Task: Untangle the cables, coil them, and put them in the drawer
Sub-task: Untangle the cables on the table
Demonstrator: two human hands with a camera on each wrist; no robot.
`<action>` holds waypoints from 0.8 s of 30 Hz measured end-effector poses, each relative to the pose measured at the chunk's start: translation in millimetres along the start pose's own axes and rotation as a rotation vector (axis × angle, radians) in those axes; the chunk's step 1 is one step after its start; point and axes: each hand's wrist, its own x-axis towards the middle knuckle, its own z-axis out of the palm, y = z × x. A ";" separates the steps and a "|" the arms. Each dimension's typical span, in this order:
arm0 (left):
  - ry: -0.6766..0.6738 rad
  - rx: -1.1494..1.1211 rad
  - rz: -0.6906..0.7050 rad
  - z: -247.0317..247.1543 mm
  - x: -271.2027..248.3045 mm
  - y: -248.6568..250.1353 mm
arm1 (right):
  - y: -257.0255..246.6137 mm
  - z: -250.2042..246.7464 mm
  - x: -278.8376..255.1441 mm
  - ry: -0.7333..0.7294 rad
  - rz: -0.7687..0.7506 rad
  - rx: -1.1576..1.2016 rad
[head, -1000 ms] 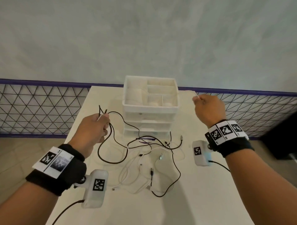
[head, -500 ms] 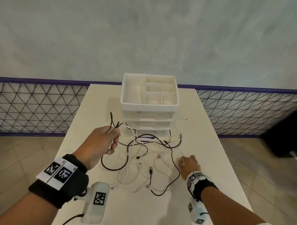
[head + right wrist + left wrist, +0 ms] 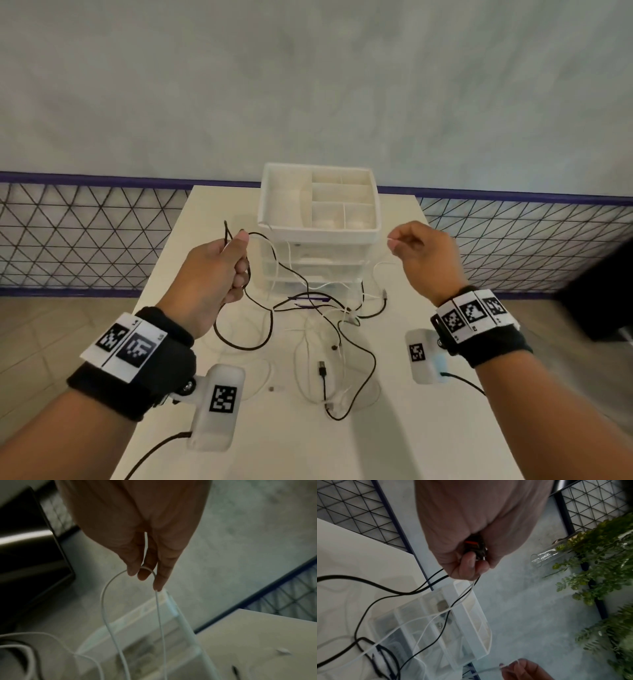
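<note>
My left hand is raised left of the white drawer unit and grips a bundle of black cable with a white strand; the left wrist view shows black plugs inside the left hand. My right hand is raised at the unit's right and pinches a thin white cable; in the right wrist view the white cable loops over the right hand's fingertips. A tangle of black and white cables lies on the white table in front of the drawers, which look closed.
The drawer unit's top is an open tray with dividers. A wire mesh fence runs behind the table below a grey wall. Green plants and a glass tube show in the left wrist view. A dark object stands at right.
My right hand went down to the table by the tangle, took the white cable and has risen with it to the right of the drawers. My left hand lifted its black bundle higher.
</note>
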 end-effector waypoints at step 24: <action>0.005 0.175 0.255 17.7 9.7 -24.3 | -80.4 10.6 -7.0 -0.233 -0.033 0.966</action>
